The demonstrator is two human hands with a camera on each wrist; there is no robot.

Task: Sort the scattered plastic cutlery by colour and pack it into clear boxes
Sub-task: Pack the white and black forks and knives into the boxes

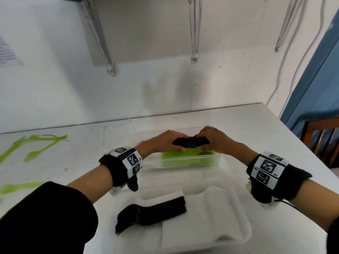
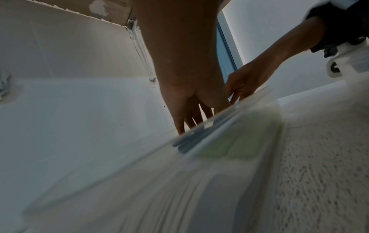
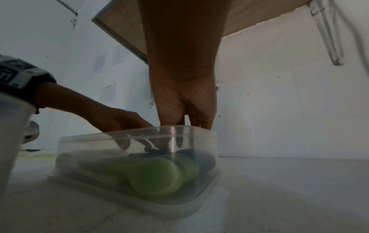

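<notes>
Fingers (image 1: 180, 149) of both hands curled round bundle of black plastic cutlery (image 1: 190, 142), held over clear rectangular plastic box (image 1: 218, 158) on white table (image 1: 256, 129); green plastic cutlery (image 1: 176, 155) already inside. Risk: black landing on green mixes colours. Left hand (image 1: 165, 142), right hand (image 1: 214, 139) hide bundle ends; motion blur hides utensil type.

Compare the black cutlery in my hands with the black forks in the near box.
The black cutlery is held by both hands over the far clear box, above green pieces; the black forks lie untouched in the near clear box. The held pieces are too blurred to name. Both bundles are black plastic.
</notes>
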